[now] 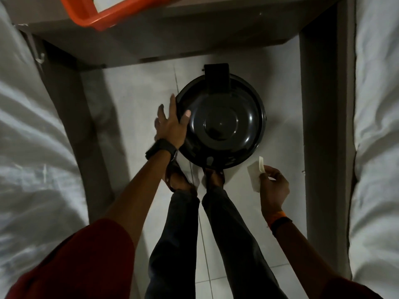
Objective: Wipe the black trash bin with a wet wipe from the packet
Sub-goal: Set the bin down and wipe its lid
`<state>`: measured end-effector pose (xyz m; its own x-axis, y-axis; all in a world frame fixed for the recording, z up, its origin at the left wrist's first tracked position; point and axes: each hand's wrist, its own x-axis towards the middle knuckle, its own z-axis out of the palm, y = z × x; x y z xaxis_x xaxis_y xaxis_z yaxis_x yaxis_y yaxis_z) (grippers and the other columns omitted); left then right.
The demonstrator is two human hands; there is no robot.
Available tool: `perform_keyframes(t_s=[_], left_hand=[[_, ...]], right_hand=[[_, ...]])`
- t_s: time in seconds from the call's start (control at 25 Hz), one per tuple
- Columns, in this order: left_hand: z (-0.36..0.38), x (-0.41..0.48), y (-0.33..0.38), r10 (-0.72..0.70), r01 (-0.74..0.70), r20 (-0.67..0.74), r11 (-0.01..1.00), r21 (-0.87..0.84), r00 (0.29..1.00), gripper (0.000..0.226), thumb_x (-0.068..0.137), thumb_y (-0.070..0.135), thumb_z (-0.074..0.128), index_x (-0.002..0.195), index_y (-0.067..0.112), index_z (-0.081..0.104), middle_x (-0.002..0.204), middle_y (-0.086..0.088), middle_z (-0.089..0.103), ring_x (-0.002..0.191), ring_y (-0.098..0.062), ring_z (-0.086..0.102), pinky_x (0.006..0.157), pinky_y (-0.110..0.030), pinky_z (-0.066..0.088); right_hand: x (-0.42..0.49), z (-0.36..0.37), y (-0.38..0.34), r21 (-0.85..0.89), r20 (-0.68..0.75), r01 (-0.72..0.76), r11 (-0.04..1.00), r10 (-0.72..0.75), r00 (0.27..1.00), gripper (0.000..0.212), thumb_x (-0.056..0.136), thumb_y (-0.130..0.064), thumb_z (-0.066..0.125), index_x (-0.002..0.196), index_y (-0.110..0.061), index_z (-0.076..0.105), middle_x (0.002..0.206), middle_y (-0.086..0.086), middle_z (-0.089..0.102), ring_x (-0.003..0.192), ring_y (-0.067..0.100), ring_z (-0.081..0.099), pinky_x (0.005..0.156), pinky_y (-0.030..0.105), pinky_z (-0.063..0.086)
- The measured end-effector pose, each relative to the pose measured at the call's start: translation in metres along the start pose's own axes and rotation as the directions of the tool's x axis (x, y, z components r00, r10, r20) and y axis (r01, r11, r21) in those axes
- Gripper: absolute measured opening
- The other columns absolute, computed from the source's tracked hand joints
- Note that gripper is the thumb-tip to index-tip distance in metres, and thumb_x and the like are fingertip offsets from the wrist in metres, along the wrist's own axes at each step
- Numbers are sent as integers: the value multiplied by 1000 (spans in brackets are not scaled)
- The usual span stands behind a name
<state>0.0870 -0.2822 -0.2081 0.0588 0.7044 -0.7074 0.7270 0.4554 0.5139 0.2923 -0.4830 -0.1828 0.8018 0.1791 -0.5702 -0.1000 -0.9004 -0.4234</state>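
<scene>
The round black trash bin (pixel 224 124) stands on the white tiled floor, seen from straight above, its glossy lid closed and a hinge block at its far edge. My left hand (pixel 170 124) rests on the bin's left rim, thumb on the lid and fingers spread down the outside. My right hand (pixel 273 184) hovers to the right of the bin's near edge, pinching a folded white wet wipe (pixel 255 173) that does not touch the bin. The wipe packet is not in view.
A grey table (pixel 194 39) stands beyond the bin, its legs on either side, with an orange tray (pixel 103 17) on top. White bedding (pixel 32 126) flanks the left and more bedding (pixel 377 104) the right. My feet (pixel 194 182) stand just below the bin.
</scene>
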Motion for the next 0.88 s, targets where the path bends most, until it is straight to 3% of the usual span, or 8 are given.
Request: perform_keyframes(t_s=[0.08,0.16,0.32,0.44,0.52,0.6,0.76,0.88], left_hand=[[-14,2,1,60,-61,-53,998,-10,997,61,101,54,37,154,38,11,166,-8,7,151,-35,14,120,-58,26],[-34,6,9,148,-148,-88,989,3,985,57,103,50,36,154,32,18,165,-7,13,152,-26,14,122,-45,21],[-87,20,33,289,-300,-158,952,-54,944,48,105,40,38,149,20,38,158,-4,36,146,-16,30,121,-28,21],[-126,20,59,303,-326,-154,933,-151,940,48,102,51,35,141,28,50,147,10,49,135,-2,43,118,-32,32],[-144,17,75,344,-366,-146,915,-170,927,46,101,53,33,133,31,58,141,13,53,132,-2,46,119,-40,34],[-153,16,86,412,-435,-154,882,-181,898,37,103,47,33,124,36,62,142,8,55,134,-5,46,119,-41,32],[-155,15,98,483,-495,-125,862,-107,867,41,105,39,34,136,22,55,147,2,50,134,-7,44,119,-33,32],[-147,16,97,532,-530,-83,847,48,843,44,105,39,34,143,19,46,150,-2,46,136,-10,42,113,-22,33]], right_hand=[[4,-9,1,22,-2,-4,1000,4,1000,23,91,-7,61,113,-4,67,125,17,64,107,33,64,71,41,61],[6,-17,-1,17,12,29,999,-29,1000,23,91,-6,61,112,-2,67,123,19,65,101,29,63,59,30,56],[9,-24,-16,-43,95,124,991,-120,988,18,91,-5,64,107,1,68,111,18,69,96,29,67,78,36,58],[6,-17,-36,-77,227,269,960,-246,942,7,90,1,63,94,-4,66,80,1,65,69,16,62,69,29,53],[5,0,-53,-153,311,436,887,-375,873,7,91,-4,65,95,-3,69,81,-3,64,70,12,58,64,14,43],[11,26,-73,-227,409,566,792,-450,794,14,90,-12,65,99,-7,74,88,-1,68,78,13,62,66,10,41],[27,88,-103,-329,517,609,722,-402,756,21,90,-16,57,90,-10,77,90,14,77,86,31,73,78,40,60],[38,115,-108,-464,549,606,646,-328,769,26,92,-12,53,108,-7,73,102,19,75,101,36,71,88,47,59]])
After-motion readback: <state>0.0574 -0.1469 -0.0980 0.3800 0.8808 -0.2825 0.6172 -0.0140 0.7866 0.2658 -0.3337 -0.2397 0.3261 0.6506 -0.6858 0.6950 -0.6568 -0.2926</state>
